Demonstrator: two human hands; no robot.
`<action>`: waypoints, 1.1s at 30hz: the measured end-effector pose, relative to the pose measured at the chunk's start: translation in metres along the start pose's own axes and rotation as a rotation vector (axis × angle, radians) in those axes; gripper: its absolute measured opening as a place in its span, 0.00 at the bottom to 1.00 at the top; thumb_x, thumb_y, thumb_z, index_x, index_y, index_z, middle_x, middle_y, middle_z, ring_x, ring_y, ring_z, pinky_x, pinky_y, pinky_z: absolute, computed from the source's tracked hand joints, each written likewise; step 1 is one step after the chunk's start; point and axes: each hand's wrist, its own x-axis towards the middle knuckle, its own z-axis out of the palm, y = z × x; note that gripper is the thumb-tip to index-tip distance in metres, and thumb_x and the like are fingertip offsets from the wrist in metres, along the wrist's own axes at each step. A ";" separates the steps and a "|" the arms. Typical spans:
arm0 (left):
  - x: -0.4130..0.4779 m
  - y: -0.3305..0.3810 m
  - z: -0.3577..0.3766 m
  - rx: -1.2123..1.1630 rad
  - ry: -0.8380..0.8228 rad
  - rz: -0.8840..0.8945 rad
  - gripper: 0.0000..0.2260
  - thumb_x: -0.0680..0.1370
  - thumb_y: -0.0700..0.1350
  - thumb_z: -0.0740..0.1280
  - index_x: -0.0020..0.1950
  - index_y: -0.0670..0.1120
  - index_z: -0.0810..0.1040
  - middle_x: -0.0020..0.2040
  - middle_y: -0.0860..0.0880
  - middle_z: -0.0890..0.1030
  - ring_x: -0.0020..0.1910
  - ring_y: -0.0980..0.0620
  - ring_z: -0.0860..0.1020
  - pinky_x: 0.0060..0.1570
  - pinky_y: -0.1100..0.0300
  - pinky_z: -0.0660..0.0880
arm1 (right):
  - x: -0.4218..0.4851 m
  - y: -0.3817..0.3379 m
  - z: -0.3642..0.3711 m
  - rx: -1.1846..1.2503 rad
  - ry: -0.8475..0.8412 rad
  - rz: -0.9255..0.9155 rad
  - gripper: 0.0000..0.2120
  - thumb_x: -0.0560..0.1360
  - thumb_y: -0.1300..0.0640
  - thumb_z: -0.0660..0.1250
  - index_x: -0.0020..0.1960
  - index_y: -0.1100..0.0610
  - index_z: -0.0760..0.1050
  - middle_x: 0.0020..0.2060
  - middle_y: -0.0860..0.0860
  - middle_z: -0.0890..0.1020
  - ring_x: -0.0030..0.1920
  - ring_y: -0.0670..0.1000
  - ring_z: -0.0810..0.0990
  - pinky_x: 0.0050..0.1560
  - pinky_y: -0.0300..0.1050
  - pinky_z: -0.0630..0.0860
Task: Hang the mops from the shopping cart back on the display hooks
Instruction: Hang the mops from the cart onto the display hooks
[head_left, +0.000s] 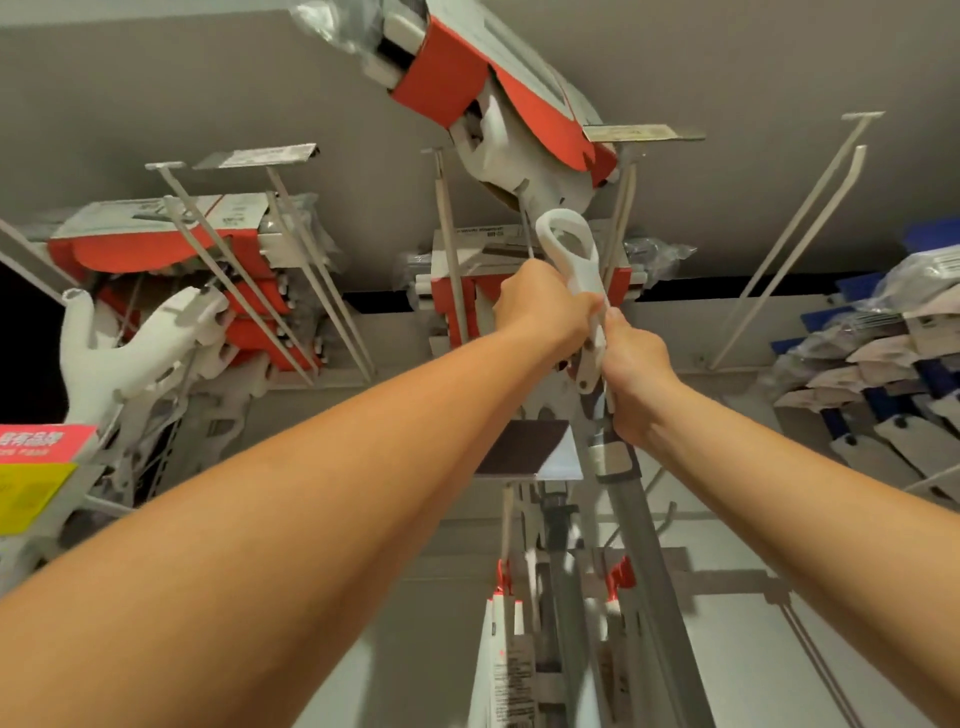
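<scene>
Head view: mop (640, 525) held near-upright, long axis toward hooks. Fingers of left hand (540, 306) and right hand (636, 374) curled round handle. Hanging loop (588, 274) topmost, just beside display hook (622, 205), not seen threaded; left hand nearer loop.

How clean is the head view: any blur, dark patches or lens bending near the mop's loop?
Head view: dim warm light, yet the mop, its hanging loop, the left hand and right hand read fairly sharp. Head view: the wide lens splays the display hooks outward. Head view: hung packages at the bottom are smeared; the far-left gap is black.
</scene>
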 end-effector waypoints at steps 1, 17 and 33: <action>0.003 0.001 0.002 -0.013 -0.016 -0.023 0.12 0.73 0.46 0.73 0.50 0.39 0.81 0.45 0.41 0.83 0.43 0.42 0.82 0.44 0.51 0.82 | 0.001 0.000 0.000 -0.006 0.017 0.002 0.22 0.82 0.43 0.53 0.63 0.57 0.74 0.50 0.58 0.82 0.51 0.59 0.80 0.55 0.55 0.78; 0.010 -0.008 0.010 -0.067 -0.083 -0.028 0.11 0.74 0.44 0.72 0.53 0.39 0.80 0.47 0.41 0.82 0.46 0.44 0.82 0.48 0.51 0.81 | 0.019 0.010 0.014 -0.172 0.234 -0.096 0.25 0.82 0.45 0.48 0.62 0.63 0.72 0.58 0.63 0.77 0.55 0.61 0.76 0.53 0.54 0.72; 0.007 -0.001 0.000 -0.350 -0.154 -0.088 0.16 0.78 0.47 0.68 0.63 0.44 0.75 0.56 0.43 0.81 0.54 0.43 0.80 0.58 0.48 0.77 | 0.004 -0.005 -0.005 -0.075 0.013 -0.050 0.30 0.76 0.34 0.58 0.57 0.59 0.77 0.43 0.57 0.85 0.42 0.55 0.83 0.45 0.52 0.82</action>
